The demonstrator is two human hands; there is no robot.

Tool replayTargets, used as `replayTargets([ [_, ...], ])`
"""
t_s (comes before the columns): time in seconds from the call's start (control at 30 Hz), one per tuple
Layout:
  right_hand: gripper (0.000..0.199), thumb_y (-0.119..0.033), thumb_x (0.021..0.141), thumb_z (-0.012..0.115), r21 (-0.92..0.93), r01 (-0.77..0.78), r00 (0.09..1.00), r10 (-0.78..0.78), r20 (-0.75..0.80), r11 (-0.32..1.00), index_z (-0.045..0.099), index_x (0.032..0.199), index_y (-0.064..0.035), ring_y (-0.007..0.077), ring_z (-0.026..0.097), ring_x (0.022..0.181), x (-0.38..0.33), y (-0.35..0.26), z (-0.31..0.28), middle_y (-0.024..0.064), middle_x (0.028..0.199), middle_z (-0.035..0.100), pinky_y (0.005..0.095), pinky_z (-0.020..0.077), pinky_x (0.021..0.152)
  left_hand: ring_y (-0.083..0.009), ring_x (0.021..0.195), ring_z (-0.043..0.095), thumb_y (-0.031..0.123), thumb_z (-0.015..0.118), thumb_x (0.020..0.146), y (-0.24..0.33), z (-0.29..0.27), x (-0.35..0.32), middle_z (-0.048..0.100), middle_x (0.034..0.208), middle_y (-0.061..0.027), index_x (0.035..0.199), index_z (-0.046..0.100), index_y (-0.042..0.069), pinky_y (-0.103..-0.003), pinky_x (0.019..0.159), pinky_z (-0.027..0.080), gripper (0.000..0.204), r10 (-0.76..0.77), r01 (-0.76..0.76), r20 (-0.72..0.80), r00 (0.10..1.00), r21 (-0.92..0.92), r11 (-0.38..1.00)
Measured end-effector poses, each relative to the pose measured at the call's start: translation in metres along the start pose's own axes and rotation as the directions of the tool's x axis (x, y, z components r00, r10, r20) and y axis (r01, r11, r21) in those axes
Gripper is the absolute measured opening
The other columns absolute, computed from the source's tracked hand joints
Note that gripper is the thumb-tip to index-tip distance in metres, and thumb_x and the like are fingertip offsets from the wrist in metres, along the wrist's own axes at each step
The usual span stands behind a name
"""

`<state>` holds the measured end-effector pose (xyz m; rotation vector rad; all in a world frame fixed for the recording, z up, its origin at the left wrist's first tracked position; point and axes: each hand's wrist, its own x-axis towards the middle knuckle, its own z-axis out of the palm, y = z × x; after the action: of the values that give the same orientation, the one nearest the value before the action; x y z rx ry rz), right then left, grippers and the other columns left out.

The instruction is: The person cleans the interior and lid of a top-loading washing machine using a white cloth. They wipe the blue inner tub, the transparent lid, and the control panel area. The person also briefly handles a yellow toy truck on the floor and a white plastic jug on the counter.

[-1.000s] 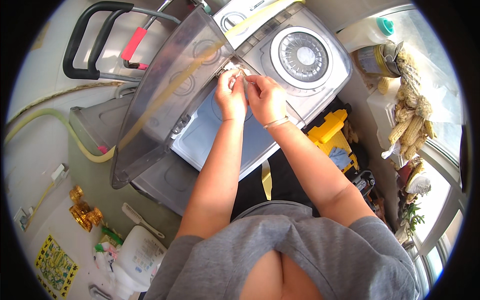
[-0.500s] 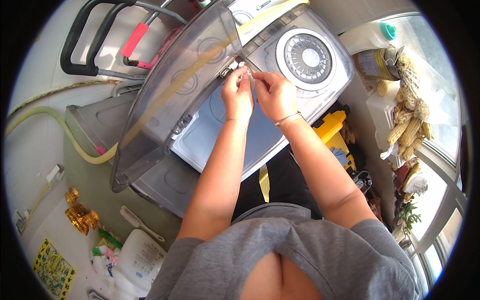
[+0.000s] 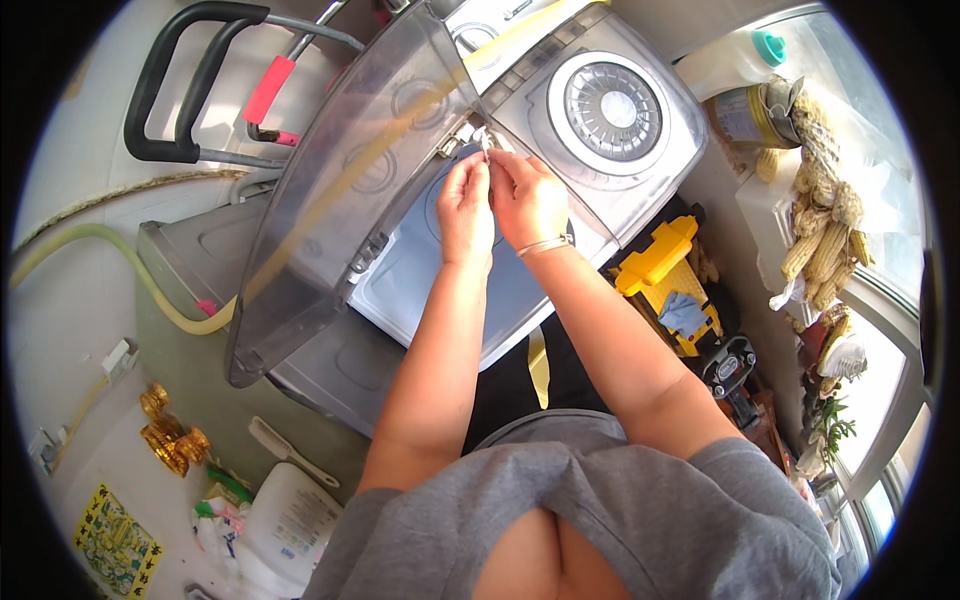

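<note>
A twin-tub washing machine stands in front of me, its smoky clear lid (image 3: 320,230) raised on the left and its wash tub (image 3: 395,285) uncovered. Over that tub my left hand (image 3: 464,218) and my right hand (image 3: 532,203) meet fingertip to fingertip. Both are closed in a pinch. Between the fingertips is something thin and small that I cannot make out. Just beyond them, a small whitish part (image 3: 478,134) sits in the tub's far corner, by the lid's edge. The round spinner cover (image 3: 612,112) lies to the right, apart from my hands.
A pale yellow hose (image 3: 170,312) curves along the left. Behind the lid stands a frame with black handles (image 3: 185,100). A yellow plastic item (image 3: 660,255) and a blue cloth (image 3: 683,313) are at right. Dried corn cobs (image 3: 815,255) hang beside the window.
Both hands have drawn back a little toward me from the tub's far corner. My right hand has shifted left, closer to my left hand. The whitish part now shows more.
</note>
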<state>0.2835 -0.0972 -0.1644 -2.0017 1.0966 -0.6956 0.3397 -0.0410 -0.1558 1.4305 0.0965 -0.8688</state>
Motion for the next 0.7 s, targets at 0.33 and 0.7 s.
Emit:
replayTargets([
  [0.33, 0.02, -0.013, 0.088, 0.062, 0.326, -0.526, 0.845, 0.526, 0.097, 0.785, 0.071, 0.105, -0.0056, 0.0187, 0.068, 0.075, 0.02, -0.015, 0.023, 0.0151, 0.089, 0.072, 0.0292, 0.0524, 0.072, -0.0209, 0.118, 0.054, 0.014, 0.051, 0.098, 0.015, 0.012, 0.006, 0.056, 0.129, -0.0129, 0.127, 0.054, -0.003, -0.032, 0.1, 0.043, 0.033, -0.023, 0.027, 0.026, 0.999, -0.184, 0.983],
  [0.7, 0.022, -0.012, 0.089, 0.062, 0.336, -0.403, 0.915, 0.383, 0.126, 0.851, 0.07, 0.108, -0.0036, 0.0141, 0.065, 0.073, 0.013, 0.002, 0.025, 0.011, 0.085, 0.071, 0.0283, 0.0517, 0.07, -0.0206, 0.122, 0.051, 0.013, 0.05, 0.098, 0.017, 0.017, 0.008, 0.054, 0.133, -0.0119, 0.13, 0.052, -0.003, -0.031, 0.103, 0.041, 0.036, -0.034, 0.042, 0.043, 0.998, -0.191, 0.981],
])
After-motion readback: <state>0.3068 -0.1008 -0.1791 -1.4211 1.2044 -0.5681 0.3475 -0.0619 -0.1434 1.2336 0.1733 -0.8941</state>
